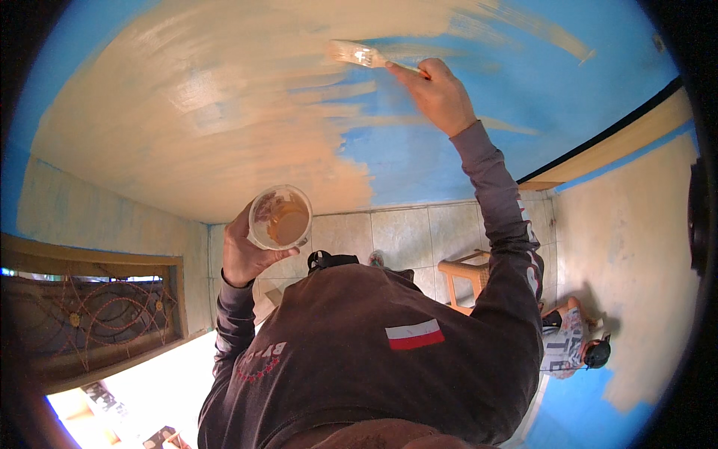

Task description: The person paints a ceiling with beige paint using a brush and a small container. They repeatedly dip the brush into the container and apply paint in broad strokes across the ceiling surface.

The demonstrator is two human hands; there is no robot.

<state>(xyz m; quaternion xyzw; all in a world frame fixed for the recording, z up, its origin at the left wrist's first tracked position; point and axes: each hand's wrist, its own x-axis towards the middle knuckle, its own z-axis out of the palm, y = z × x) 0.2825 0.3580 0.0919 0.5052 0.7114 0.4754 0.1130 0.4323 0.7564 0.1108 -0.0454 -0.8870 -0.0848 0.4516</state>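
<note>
My right hand [443, 96] grips a paintbrush [360, 54] by its handle, fingers wrapped round it. The bristles are coated in beige paint and lie against the wall [419, 150], where beige streaks run over blue. My left hand [245, 251] is closed round a clear plastic tub [280, 217] in front of my chest. Beige paint [289, 223] sits in the bottom of the tub and smears its inner side. Part of the left fingers is hidden behind the tub.
An orange-tan plastic stool [467, 278] stands on the tiled floor [407, 232] to my right. Farther right, another person [572, 337] in a dark cap is beside a half-beige, half-blue wall [628, 299]. On the left is a wood-framed window [97, 307] with curled metal bars.
</note>
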